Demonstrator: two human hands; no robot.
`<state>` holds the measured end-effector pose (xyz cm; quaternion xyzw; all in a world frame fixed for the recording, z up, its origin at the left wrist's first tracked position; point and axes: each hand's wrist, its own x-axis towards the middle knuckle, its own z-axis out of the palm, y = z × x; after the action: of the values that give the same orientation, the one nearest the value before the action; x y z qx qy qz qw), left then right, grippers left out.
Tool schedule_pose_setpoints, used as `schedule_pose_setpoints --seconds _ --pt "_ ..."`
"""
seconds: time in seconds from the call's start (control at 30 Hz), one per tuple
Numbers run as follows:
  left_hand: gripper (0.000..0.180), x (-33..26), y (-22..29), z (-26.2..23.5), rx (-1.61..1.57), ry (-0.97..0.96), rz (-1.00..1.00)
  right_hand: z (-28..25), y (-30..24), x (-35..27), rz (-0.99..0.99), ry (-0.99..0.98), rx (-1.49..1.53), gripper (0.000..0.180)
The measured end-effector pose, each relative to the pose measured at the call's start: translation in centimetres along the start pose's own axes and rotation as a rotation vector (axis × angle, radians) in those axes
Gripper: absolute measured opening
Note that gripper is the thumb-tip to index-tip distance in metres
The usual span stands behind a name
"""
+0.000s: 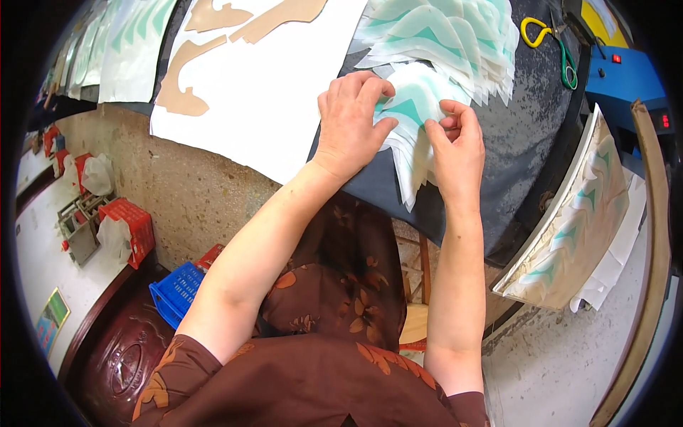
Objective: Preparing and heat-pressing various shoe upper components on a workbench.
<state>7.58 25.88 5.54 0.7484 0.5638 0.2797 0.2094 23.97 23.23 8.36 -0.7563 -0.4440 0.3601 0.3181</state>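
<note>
A small stack of thin, cut white-and-teal sheets [416,114] lies between my hands, with pointed lower ends hanging toward me. My left hand [352,124] curls over its left edge, index finger and thumb bent onto it. At its right edge, my right hand [459,146] holds it with bent fingers and thumb; exactly where they grip is partly hidden. Just beyond is a larger pile of the same layered, translucent pieces [434,35], fanned out on the dark table cover [523,135].
Brown cut shapes [188,82] lie on a large white sheet [249,92] to the left. Scissors [551,43] with yellow and green handles rest at the far right, near a blue machine [622,82]. A printed panel [569,220] leans at right; a blue basket [174,292] stands lower left.
</note>
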Motion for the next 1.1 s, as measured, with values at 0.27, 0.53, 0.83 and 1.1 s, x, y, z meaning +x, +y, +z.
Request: schedule_pose_setpoints --seconds 0.27,0.53,0.83,1.1 --pt "0.046 -0.1 -0.2 0.1 0.000 -0.032 0.008 1.1 -0.7 2.6 -0.046 0.042 -0.008 0.021" --pt "0.066 0.2 -0.1 -0.5 -0.049 -0.037 -0.021 1.7 0.2 2.5 -0.391 0.163 -0.058 0.008" --pt "0.059 0.6 -0.3 -0.6 -0.032 -0.042 0.015 1.4 0.2 2.8 -0.293 0.126 -0.029 0.013" --pt "0.056 0.5 -0.5 0.1 -0.056 -0.062 -0.066 1.7 -0.8 4.5 -0.292 0.004 -0.231 0.011"
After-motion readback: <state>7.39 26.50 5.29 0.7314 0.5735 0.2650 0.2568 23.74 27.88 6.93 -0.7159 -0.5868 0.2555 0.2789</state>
